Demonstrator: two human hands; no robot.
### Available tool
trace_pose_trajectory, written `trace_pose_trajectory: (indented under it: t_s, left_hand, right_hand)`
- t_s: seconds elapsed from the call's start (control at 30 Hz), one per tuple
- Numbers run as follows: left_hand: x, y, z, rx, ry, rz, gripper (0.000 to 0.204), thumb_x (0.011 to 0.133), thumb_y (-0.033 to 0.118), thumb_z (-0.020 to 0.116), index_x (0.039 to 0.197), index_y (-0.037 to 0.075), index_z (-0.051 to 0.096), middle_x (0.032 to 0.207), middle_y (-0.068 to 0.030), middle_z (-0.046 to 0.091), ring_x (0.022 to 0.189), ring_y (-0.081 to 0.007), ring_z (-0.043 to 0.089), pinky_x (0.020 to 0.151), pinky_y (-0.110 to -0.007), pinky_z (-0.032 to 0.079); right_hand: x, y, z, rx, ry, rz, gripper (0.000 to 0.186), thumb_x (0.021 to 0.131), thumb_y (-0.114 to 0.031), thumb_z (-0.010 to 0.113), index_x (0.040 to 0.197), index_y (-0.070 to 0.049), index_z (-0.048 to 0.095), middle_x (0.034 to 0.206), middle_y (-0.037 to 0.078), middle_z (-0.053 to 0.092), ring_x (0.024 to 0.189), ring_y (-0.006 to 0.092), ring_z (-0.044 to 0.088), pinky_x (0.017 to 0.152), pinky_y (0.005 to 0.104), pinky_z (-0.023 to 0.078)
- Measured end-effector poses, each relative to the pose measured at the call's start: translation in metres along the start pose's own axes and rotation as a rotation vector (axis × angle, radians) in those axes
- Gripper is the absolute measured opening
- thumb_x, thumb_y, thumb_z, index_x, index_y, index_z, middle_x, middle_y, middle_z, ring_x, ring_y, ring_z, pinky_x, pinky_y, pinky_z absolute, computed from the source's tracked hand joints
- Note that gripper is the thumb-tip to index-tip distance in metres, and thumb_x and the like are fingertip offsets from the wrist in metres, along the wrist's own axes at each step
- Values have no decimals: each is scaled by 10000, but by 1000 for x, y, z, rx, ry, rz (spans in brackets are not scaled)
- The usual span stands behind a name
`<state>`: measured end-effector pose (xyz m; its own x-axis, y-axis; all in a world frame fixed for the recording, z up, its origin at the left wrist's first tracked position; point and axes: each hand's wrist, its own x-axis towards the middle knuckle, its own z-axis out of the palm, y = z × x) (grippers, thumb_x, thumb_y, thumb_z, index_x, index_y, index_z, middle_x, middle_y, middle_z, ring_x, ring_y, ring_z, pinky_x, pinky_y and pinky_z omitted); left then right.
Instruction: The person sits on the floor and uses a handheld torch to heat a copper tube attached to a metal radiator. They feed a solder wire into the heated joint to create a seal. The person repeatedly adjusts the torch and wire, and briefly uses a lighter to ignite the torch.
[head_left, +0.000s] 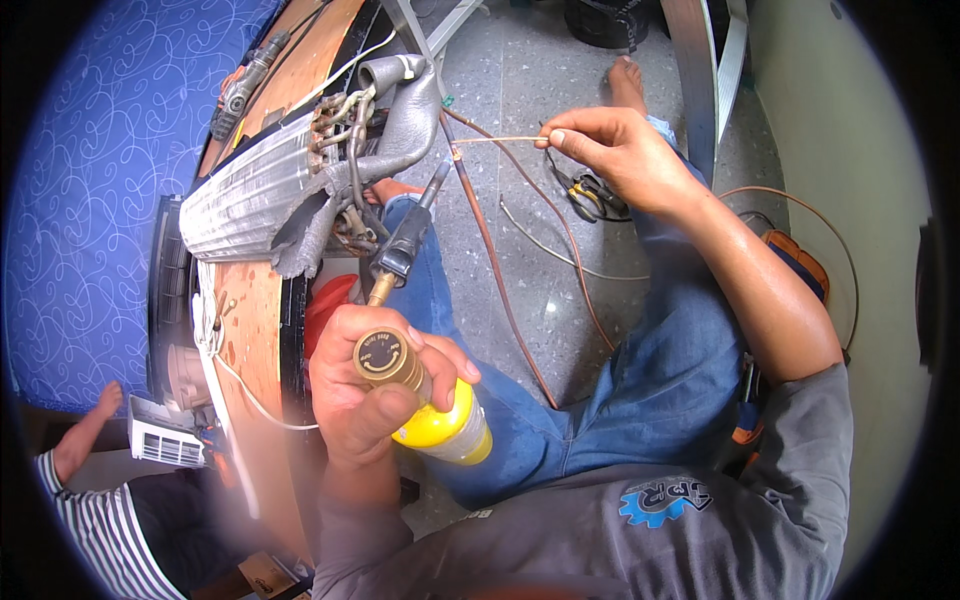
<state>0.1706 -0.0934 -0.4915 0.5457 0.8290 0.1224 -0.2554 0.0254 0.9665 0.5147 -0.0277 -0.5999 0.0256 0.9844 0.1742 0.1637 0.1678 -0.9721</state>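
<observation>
Fingers of the left hand (365, 395) wrap tightly around a yellow gas torch cylinder with a brass valve knob (440, 425), whose black nozzle (410, 235) points up toward a joint on a thin copper pipe (490, 245). Fingertips of the right hand (615, 145) pinch one end of a thin pale brazing rod (495, 140), whose far tip meets the same pipe joint. Just left of the joint sits a silver finned coil with grey foam-wrapped tubing (270, 185), resting on a brown wooden board (255, 330) against a blue patterned mattress (90, 200). Yellow-handled pliers (590, 195) lie on the speckled grey floor (530, 70) behind the right hand. Another person in a striped sleeve (110, 520) sits at lower left. A round blue gear-shaped logo (660, 500) marks the grey shirt. The left forearm rises nearly upright, the right reaches forward, elbow bent.
</observation>
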Motion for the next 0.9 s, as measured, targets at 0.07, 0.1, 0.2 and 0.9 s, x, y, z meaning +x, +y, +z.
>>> trace_pose_trajectory:
  t_s: [0.07,0.1,0.2,0.9]
  left_hand:
    - [0,0,0,0,-1,2,577,975,353,936,1261,1,579,838,-152,722,768,-274,764,856,-582,649]
    - [0,0,0,3,-4,3,576,975,352,936,1261,1,579,839,-151,722,770,-275,764,856,-582,649]
    - [-1,0,1,1,2,6,572,978,349,934,1263,2,580,839,-152,722,777,-278,766,858,-583,648]
    - [-1,-1,-1,-13,-15,9,555,987,330,927,1269,2,578,860,-145,722,790,-282,770,859,-592,648]
  right_hand:
    - [0,0,0,-2,-4,3,309,1150,-202,709,1309,41,814,1170,67,843,1112,104,742,1047,304,578]
    - [0,0,0,-7,-2,-10,307,1150,-200,709,1309,41,814,1172,68,844,1113,106,744,1048,305,579]
    - [1,0,2,18,-8,-8,309,1150,-203,708,1307,42,814,1180,76,848,1124,117,754,1055,313,582]
    - [-1,1,-2,-13,-22,21,307,1151,-215,704,1287,32,825,1174,74,850,1122,114,755,1060,315,579]
